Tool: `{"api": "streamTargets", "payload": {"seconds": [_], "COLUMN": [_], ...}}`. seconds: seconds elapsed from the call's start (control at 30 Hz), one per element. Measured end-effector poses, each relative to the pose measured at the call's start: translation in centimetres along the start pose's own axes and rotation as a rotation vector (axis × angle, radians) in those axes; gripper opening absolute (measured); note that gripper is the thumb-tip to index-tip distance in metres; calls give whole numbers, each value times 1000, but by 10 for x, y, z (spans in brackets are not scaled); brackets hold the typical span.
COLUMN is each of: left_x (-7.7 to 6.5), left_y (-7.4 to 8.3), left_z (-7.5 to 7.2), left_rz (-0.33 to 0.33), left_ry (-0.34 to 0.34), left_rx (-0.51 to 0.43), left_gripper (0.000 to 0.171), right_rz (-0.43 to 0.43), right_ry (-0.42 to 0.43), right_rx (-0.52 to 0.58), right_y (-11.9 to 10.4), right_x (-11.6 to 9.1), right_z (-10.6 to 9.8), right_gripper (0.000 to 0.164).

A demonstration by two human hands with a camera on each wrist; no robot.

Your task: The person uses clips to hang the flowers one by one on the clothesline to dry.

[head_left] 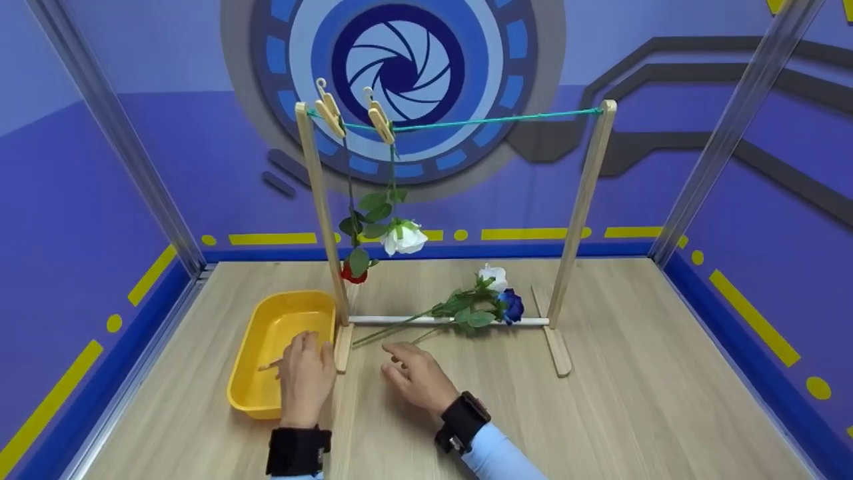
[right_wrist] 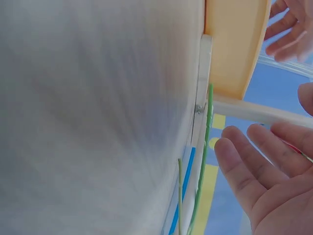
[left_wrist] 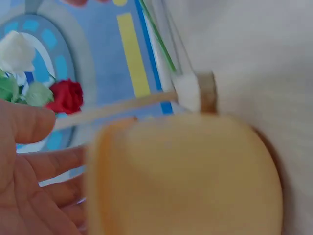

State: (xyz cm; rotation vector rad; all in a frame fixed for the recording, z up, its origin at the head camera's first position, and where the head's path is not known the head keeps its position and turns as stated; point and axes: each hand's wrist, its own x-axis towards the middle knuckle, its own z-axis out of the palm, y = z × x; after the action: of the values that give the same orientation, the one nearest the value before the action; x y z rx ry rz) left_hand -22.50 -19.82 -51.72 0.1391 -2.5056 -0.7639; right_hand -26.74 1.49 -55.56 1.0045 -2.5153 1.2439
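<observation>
My left hand [head_left: 306,377] hovers over the near right part of a yellow plastic basin [head_left: 243,373], fingers loosely extended and nothing between them. A wooden clothespin [head_left: 269,365] lies in the basin, partly hidden by that hand. My right hand [head_left: 421,380] hangs empty above the table, fingers relaxed, close to the stem ends of two artificial roses, one white [head_left: 493,277] and one blue [head_left: 511,306]. From a green cord [head_left: 493,121], two clothespins [head_left: 382,125] hold a red rose [head_left: 354,272] and a white rose [head_left: 405,239] upside down.
A wooden frame with a left post [head_left: 320,200] and a right post [head_left: 583,207] carries the cord; its right foot [head_left: 558,351] rests on the table. A white bar [head_left: 400,321] joins the posts low down, and the lying roses cross it. Patterned walls enclose the table.
</observation>
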Motion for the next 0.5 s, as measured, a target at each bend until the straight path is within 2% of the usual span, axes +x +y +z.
{"api": "streamTargets", "payload": {"seconds": [0.23,0.5], "left_x": [1,6], "left_y": [-18,-30], "left_z": [-8,-6], "left_rz": [-104,-122], "left_ry": [-33,-77], "left_rx": [111,170], "left_gripper": [40,42], "right_rz": [-28,-48], "right_ry": [-13,-15], "right_rx": [13,-42], "right_y": [-2,-6], "right_x": [2,8], "right_z": [1,1], "right_gripper": [34,37]}}
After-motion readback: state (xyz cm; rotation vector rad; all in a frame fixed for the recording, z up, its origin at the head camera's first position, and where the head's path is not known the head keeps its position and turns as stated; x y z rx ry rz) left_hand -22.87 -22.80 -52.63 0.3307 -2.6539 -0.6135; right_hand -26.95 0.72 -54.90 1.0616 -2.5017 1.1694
